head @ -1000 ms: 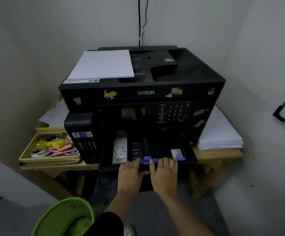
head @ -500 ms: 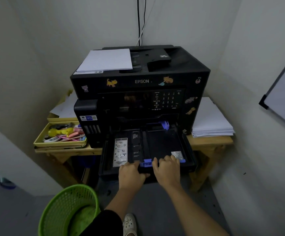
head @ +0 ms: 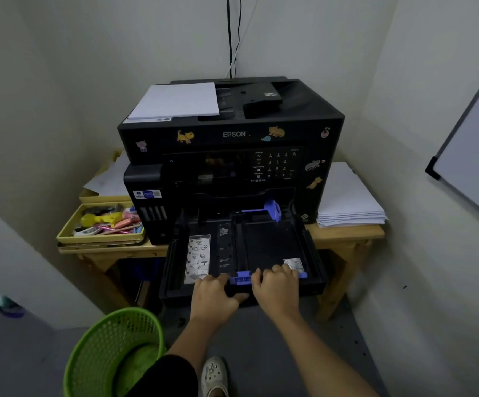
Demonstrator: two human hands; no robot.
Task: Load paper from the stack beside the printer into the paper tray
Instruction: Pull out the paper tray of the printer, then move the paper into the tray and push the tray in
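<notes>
A black Epson printer [head: 232, 136] stands on a wooden table [head: 347, 234]. Its black paper tray [head: 272, 245] is pulled far out toward me and holds no paper; blue guides show at its front and back. My left hand [head: 214, 293] and my right hand [head: 275, 286] grip the tray's front edge side by side, fingers curled over the rim near the blue front guide [head: 241, 277]. A stack of white paper [head: 347, 202] lies on the table to the right of the printer. More white sheets [head: 175, 100] rest on the printer's top left.
A yellow tray of pens and small items [head: 100, 224] sits left of the printer. A green mesh basket [head: 115, 353] stands on the floor at the lower left. A whiteboard [head: 473, 156] leans on the right wall. Walls close in on both sides.
The paper tray has slid out of the printer toward me with both hands on its front edge. My view has drawn back, so the floor and basket show more.
</notes>
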